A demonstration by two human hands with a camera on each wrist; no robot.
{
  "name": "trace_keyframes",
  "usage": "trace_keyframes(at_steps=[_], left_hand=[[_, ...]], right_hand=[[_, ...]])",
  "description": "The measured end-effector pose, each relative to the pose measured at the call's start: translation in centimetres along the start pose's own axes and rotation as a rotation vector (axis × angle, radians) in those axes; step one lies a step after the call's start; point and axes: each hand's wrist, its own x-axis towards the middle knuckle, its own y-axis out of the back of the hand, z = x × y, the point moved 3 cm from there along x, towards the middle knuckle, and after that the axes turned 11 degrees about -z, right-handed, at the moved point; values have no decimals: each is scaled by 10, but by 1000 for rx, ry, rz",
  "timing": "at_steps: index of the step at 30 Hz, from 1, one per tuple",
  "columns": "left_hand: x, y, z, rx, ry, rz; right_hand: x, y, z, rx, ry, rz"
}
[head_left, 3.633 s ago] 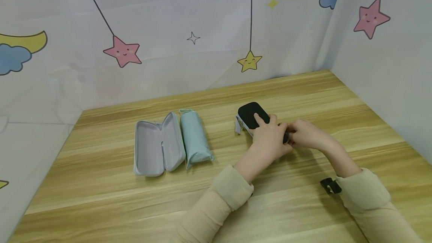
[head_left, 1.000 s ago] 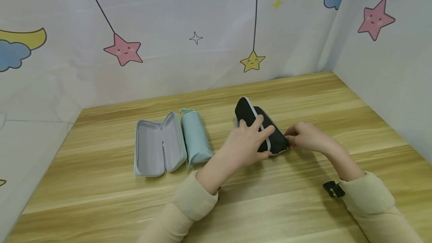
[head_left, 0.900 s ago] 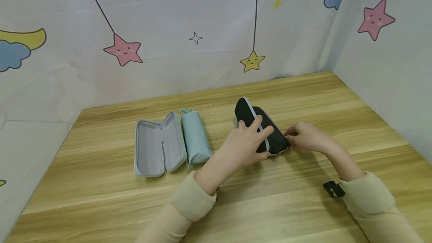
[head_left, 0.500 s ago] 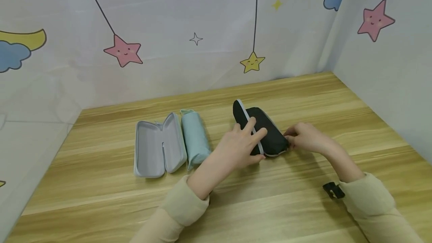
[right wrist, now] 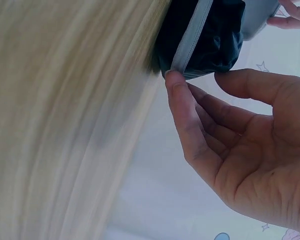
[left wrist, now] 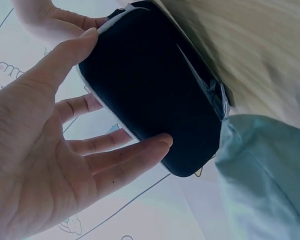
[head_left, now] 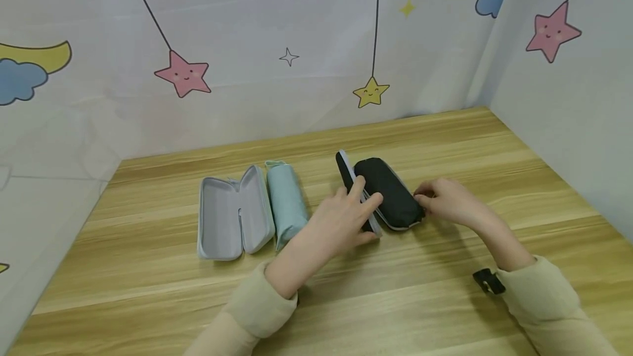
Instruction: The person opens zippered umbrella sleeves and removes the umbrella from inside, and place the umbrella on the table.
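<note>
A black zip case [left wrist: 145, 90] with a pale zipper edge stands unzipped, its lid [head_left: 344, 168] swung up and leaning left. In its other half lies a dark fabric bundle [head_left: 389, 191], which looks like a folded umbrella. My left hand [head_left: 338, 218] holds the lid, with the thumb at its near end and the fingers spread along its edge. At the near right end of the case, my right hand [head_left: 450, 200] pinches the corner between thumb and index finger; the zipper band [right wrist: 192, 35] shows there in the right wrist view.
To the left lies an open grey zip case [head_left: 217, 218], hollow inside. Beside it is a light blue fabric-sleeved bundle [head_left: 287, 199], close to my left forearm. The wooden table [head_left: 148, 301] meets a printed cloth wall at the back and sides.
Earlier both hands were on the closed black case. Since then my left hand has swung its lid up and leftward, exposing the dark bundle. My right hand keeps its place at the end.
</note>
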Motion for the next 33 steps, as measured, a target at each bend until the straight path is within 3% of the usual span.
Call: trace_keyframes(at_steps=[8, 15, 27, 33], left_hand=[[-3, 0, -1, 13, -10, 9], [-8, -2, -2, 47, -17, 58], [-13, -6, -4, 75, -3, 54], [-18, -8, -7, 103, -24, 106]], right_hand=[[-1, 1, -6, 2, -5, 53], [0, -4, -16, -68, -12, 102], [0, -16, -24, -202, -64, 161], [1, -22, -31, -304, -100, 202]])
